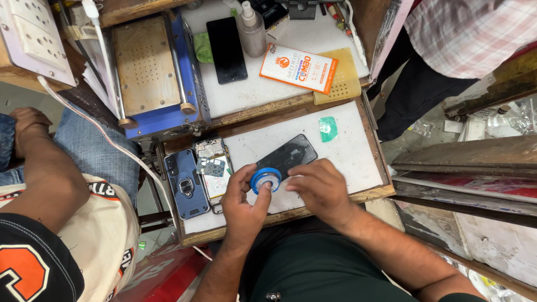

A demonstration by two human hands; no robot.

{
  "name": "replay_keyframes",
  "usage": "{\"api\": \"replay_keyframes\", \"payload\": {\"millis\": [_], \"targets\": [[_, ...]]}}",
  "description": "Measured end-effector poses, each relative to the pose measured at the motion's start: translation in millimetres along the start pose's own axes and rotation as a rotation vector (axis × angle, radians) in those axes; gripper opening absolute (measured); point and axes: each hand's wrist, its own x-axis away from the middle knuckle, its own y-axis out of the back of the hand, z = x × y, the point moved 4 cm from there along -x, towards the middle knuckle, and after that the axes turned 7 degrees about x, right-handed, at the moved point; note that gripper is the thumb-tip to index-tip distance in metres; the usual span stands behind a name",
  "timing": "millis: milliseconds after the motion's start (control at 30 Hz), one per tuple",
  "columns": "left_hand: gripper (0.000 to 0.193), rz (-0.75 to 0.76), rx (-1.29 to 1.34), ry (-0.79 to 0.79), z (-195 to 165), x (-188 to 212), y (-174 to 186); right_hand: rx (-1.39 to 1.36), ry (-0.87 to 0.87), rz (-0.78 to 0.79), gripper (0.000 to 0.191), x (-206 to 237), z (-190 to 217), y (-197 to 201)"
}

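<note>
My left hand (244, 202) and my right hand (319, 189) meet over a small blue roll of tape (265, 179), both gripping it just above the white work mat (347, 159). Under the roll lies a black phone screen (291, 154), angled across the mat. Left of my left hand lie an opened phone with its circuit board showing (211, 168) and a dark blue phone case with a ring holder (185, 184).
A blue-framed heating plate machine (148, 67) stands at the back left. Behind it lie another black phone (226, 49), a spray bottle (250, 31), an orange and white box (297, 68) and a green sticker (328, 128). One person sits at left (50, 196); another stands at right (447, 39).
</note>
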Motion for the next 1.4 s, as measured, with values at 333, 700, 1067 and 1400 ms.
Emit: {"api": "replay_keyframes", "payload": {"millis": [333,700,1067,1400], "targets": [[0.044,-0.006,-0.093,-0.003,-3.0,1.1,4.8,-0.238,-0.324,0.197,0.032,22.1,-21.9,-3.6],[0.043,0.046,-0.015,0.019,-5.1,3.2,9.3,-0.471,-0.540,0.255,0.022,66.1,-61.8,-20.7],[0.042,0.025,-0.206,-0.131,-3.2,4.3,2.6,-0.629,-0.630,0.309,0.038,66.4,-50.7,-37.5],[0.042,-0.004,0.034,-0.110,6.8,3.1,12.4,-1.296,-0.601,0.004,0.029,50.6,-59.0,-27.6]]}}
